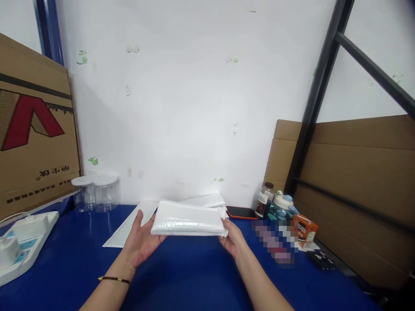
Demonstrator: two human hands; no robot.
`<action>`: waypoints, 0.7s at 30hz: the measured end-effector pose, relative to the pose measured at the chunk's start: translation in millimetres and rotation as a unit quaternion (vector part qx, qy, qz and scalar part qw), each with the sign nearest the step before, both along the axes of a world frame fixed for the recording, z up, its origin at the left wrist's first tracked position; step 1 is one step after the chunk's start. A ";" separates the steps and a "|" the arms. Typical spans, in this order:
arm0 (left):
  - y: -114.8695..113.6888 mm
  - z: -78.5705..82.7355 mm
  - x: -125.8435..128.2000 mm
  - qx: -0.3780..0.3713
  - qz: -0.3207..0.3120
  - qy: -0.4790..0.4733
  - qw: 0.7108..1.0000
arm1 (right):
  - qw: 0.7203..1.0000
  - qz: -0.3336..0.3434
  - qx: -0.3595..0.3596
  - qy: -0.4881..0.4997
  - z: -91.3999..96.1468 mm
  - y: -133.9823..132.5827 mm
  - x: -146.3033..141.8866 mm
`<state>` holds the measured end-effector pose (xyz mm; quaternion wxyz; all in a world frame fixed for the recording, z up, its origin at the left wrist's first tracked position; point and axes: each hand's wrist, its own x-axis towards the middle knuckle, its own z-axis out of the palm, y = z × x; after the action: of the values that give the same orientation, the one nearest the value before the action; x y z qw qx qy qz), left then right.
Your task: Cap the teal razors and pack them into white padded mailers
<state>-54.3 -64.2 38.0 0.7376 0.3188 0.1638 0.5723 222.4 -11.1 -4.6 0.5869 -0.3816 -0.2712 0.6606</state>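
Note:
I hold a flat white plastic-wrapped packet [188, 219] level above the blue table [194, 276], one hand at each end. My left hand [140, 242] supports its left end from beneath, thumb up along the edge. My right hand [232, 239] grips the right end with its fingers under the packet. More white sheets or flat packets [131, 226] lie on the table just behind and below it.
Two clear lidded jars [95, 192] stand at the back left beside a large cardboard box [35, 129]. A white device [22, 242] sits far left. At the right are a phone [241, 212], a brown bottle [265, 199], a blue-capped bottle [281, 206], an orange box [304, 230], cardboard panels [356, 190] and a black frame [311, 112].

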 end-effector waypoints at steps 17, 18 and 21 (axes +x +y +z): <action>0.1 57.1 126.4 0.241 0.242 0.221 0.913 | 0.996 0.001 -0.090 0.019 -8.5 -8.2 -34.0; 0.0 56.9 127.1 0.236 0.252 0.208 0.915 | 0.996 -0.015 -0.082 0.000 -9.3 -7.6 -34.4; 1.6 53.7 123.3 0.207 0.298 0.154 0.919 | 0.996 -0.057 -0.031 -0.064 -13.0 -4.8 -34.7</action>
<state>69.0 -62.6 91.6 0.4164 0.4852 0.2403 0.7304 187.8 -15.8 -17.6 0.5929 -0.4557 -0.2658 0.6084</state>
